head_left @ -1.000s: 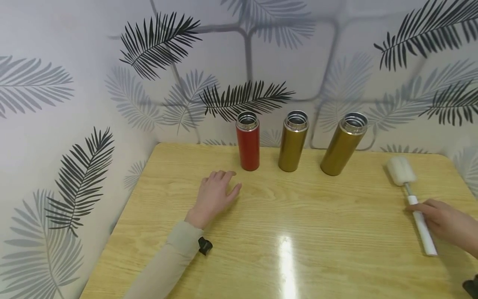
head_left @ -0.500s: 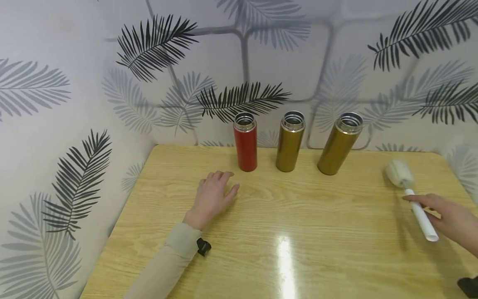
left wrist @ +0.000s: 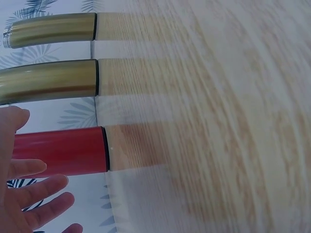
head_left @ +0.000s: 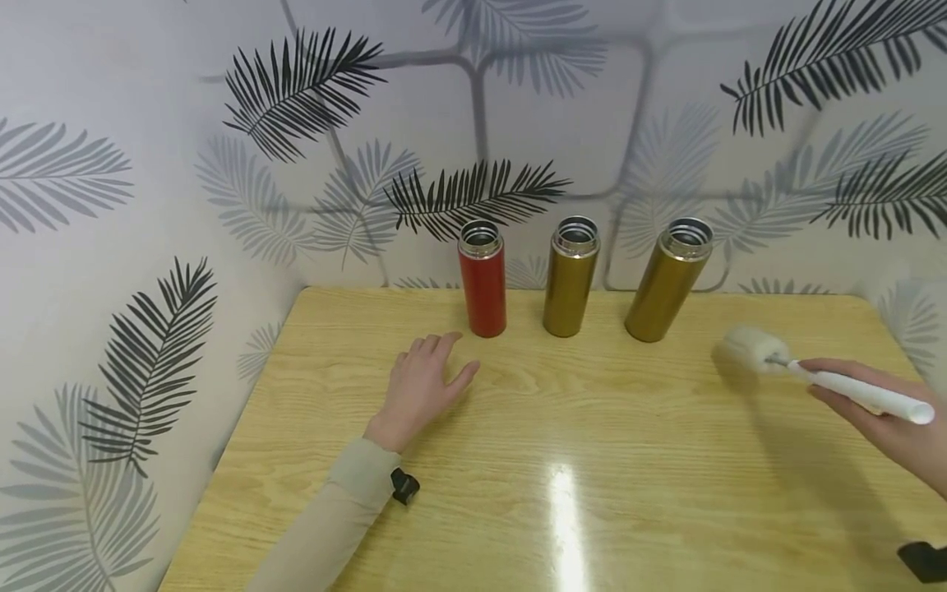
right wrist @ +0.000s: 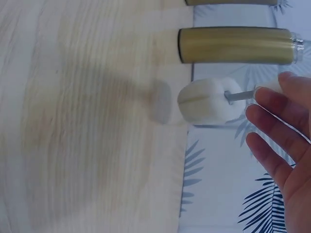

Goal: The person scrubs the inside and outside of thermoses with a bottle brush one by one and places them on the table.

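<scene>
My right hand (head_left: 888,411) pinches the white handle of a bottle brush (head_left: 861,390) at the right. The brush's pale sponge head (right wrist: 206,101) points left, raised off the table, its shadow beneath it. On the left, my left hand (head_left: 419,386) rests near the table, fingers loosely spread, holding nothing. Just past its fingertips stands a red bottle (head_left: 484,292) without a lid. Two lidless gold bottles follow to the right: a middle gold bottle (head_left: 570,288) and a right gold bottle (head_left: 662,292). The right gold bottle is the one nearest to the brush head.
The wooden table (head_left: 414,510) reaches back to a wall (head_left: 355,123) with leaf patterns, and the bottles stand near that back edge. Another wall lies along the left side. A bright reflection shows on the tabletop in front.
My right hand has lifted the brush off the table and tilted it, so the head swings left toward the bottles and the handle end comes up. My left hand stays in place.
</scene>
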The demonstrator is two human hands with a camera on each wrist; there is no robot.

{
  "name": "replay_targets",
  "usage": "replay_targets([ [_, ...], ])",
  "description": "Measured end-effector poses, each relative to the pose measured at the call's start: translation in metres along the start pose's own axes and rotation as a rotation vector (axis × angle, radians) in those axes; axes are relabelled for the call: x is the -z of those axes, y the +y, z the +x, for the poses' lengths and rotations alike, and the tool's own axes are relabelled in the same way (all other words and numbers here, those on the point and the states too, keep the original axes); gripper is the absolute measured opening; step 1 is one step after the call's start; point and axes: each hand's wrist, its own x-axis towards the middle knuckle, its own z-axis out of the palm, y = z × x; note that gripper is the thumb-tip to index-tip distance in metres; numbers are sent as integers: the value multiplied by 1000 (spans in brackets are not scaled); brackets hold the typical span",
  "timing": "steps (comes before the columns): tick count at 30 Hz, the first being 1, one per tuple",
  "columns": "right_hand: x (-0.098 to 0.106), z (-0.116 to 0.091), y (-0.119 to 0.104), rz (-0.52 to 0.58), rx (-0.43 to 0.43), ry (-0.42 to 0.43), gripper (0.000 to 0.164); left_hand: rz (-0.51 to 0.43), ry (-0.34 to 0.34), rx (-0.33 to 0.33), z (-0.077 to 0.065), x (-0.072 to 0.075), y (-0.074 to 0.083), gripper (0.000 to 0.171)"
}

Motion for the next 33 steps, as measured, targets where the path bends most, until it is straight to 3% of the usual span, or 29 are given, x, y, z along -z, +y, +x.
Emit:
replay_targets([
  [14, 5, 27, -34, -34, -118, 44, 18, -89, 38, 37, 5, -3, -2, 74],
  [17, 4, 31, -40, 9, -154, 72, 17, -102, 31, 35, 8, -4, -3, 77],
  [21, 4, 36, -49, 130, -220, 101, 20, -189, 35, 66, 16, -5, -4, 80],
  [25, 4, 41, -57, 238, -262, 105, 22, -310, 57, 145, 26, -7, -6, 86],
  [28, 2, 44, -62, 258, -250, 106, 21, -372, 75, 196, 34, -7, -6, 88],
  [33, -6, 49, -73, 234, -200, 82, 25, -449, 125, 225, 46, -8, -6, 86],
])
